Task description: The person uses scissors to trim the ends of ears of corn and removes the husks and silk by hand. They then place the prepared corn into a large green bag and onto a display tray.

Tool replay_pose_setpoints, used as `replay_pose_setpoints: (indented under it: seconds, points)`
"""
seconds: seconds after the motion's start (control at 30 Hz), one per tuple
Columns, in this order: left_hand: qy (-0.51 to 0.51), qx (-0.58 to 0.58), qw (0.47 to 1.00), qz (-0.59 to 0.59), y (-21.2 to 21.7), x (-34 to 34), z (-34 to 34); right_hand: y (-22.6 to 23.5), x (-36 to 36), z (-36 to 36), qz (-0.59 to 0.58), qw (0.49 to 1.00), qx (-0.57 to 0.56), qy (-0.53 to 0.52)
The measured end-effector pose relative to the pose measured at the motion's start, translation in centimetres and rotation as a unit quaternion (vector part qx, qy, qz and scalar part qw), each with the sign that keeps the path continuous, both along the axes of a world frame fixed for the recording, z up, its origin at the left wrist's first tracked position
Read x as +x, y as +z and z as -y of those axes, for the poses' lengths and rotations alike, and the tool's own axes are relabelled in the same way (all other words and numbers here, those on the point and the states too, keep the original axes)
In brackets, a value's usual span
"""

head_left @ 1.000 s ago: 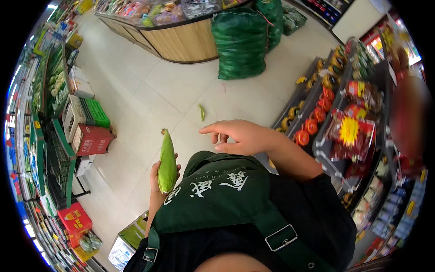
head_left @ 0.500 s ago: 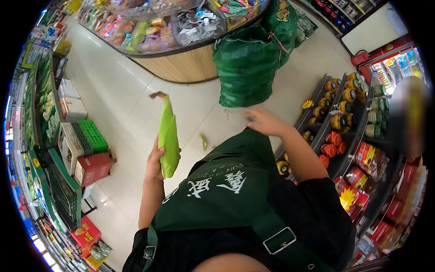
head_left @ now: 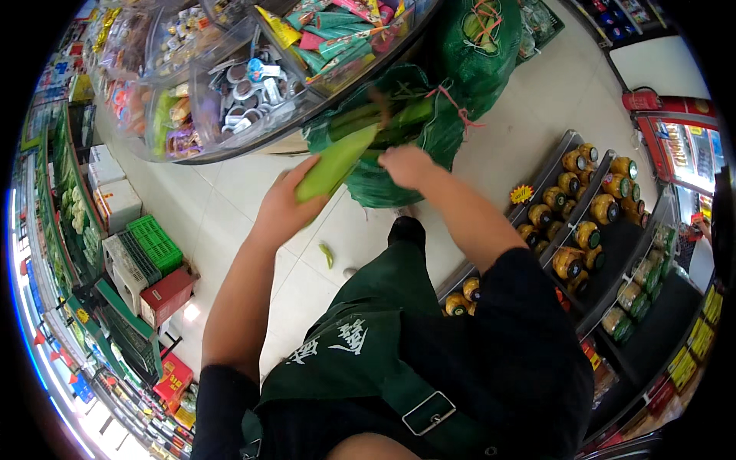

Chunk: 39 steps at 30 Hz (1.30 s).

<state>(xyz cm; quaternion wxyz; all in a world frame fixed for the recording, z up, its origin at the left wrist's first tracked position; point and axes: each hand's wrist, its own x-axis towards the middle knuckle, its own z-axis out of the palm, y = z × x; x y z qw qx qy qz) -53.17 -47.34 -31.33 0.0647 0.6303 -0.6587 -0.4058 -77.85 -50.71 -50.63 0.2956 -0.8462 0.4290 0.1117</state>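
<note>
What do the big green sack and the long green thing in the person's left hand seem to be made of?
The big green sack looks like thin woven plastic mesh: it sags and creases, and pinkish string ties it. The long pale-green corn ear in the left hand seems to be plant husk, matt and leafy. The right hand is at its tip.

A: What does the room look like?

B: It is a shop interior under bright, even light. Pale floor tiles [head_left: 230, 207] fill the centre. At twelve o'clock a curved wooden counter [head_left: 284, 142] carries clear bins of wrapped sweets [head_left: 230, 84].

A: And along the sides?

B: At three o'clock, stepped dark shelves [head_left: 629, 253] hold rows of jars with yellow lids [head_left: 583, 234]. At two o'clock stands a red cabinet [head_left: 678, 130]. At nine o'clock sit white boxes [head_left: 115, 199], a green crate [head_left: 153, 241] and a red box [head_left: 169, 295] beside stocked shelving [head_left: 65, 215].
</note>
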Motion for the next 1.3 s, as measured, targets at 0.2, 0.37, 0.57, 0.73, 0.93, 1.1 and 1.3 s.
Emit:
replay_pose_setpoints:
  seconds: [0.2, 0.37, 0.57, 0.73, 0.93, 1.1, 1.3]
  points:
    - [-0.168, 0.037, 0.982, 0.081, -10.7, -8.9, 10.1, 0.1, -4.0, -3.0, 0.089, 0.992, 0.050, -0.077]
    - [-0.181, 0.022, 0.983, 0.028, -20.9, -8.7, 9.0, -1.1, -7.8, 2.9, 0.050, 0.970, 0.222, -0.090]
    - [-0.136, 0.045, 0.969, 0.202, -22.1, -6.4, 8.2, -12.9, -4.7, 11.6, -0.018, 0.987, -0.086, -0.135]
    - [-0.154, -0.027, 0.980, 0.125, -17.0, -4.0, 5.3, -16.2, -3.4, 17.1, -0.206, 0.974, 0.092, -0.014]
    - [-0.022, -0.072, 0.997, 0.027, -9.3, -0.6, -0.2, -6.9, -9.4, 17.5, -0.010, 0.998, 0.000, -0.055]
    - [0.144, -0.033, 0.985, -0.084, -6.8, 2.1, -5.5, 6.4, -11.0, 13.5, 0.338, 0.862, 0.171, -0.337]
    - [0.235, 0.109, 0.803, -0.536, 0.8, 4.7, -8.3, 14.8, 0.7, 4.2, 0.638, 0.649, 0.320, -0.262]
